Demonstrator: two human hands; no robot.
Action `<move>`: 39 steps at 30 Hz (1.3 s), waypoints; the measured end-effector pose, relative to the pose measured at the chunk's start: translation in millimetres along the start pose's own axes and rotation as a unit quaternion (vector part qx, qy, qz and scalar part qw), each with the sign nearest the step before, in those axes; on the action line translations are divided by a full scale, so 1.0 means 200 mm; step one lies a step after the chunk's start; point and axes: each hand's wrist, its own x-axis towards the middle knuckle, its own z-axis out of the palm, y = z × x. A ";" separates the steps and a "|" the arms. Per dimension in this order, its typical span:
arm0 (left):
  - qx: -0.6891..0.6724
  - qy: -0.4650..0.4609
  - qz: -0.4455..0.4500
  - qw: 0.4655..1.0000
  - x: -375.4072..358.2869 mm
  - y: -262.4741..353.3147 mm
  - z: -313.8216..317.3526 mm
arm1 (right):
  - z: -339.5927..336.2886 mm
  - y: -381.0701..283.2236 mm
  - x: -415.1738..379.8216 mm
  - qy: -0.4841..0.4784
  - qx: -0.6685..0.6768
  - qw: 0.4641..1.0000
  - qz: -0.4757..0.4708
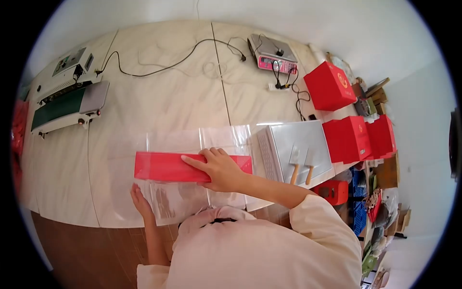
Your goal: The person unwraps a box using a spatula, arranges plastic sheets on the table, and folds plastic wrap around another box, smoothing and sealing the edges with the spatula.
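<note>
A long red box (163,166) lies across the clear plastic sheeting (173,200) on the table. My right hand (219,168) grips the box from above near its right end, fingers over its far edge and thumb along the top. Below the box's left end is my left hand (141,200), its fingers stretched out at the plastic and holding nothing. The plastic shows creases and spreads on both sides of the box, reaching toward the front edge of the table.
To the right, a silver metal box (284,132) carries two wooden-handled scrapers (294,164). Several red gift boxes (329,86) stand beyond it. A scale (274,53) and cables occupy the back right. At the far left is a sealing machine (70,101) with a green belt.
</note>
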 end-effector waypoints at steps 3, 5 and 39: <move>0.134 -0.001 0.018 0.991 0.05 -0.32 -0.05 | -0.17 0.08 0.08 0.023 0.061 0.994 0.082; 0.172 -0.008 0.015 0.985 0.05 -0.39 -0.06 | -0.28 0.20 0.13 0.068 0.103 0.980 0.157; -0.357 -0.378 -0.228 0.823 -0.09 0.50 0.60 | -0.43 0.01 -0.45 0.244 0.473 0.786 0.316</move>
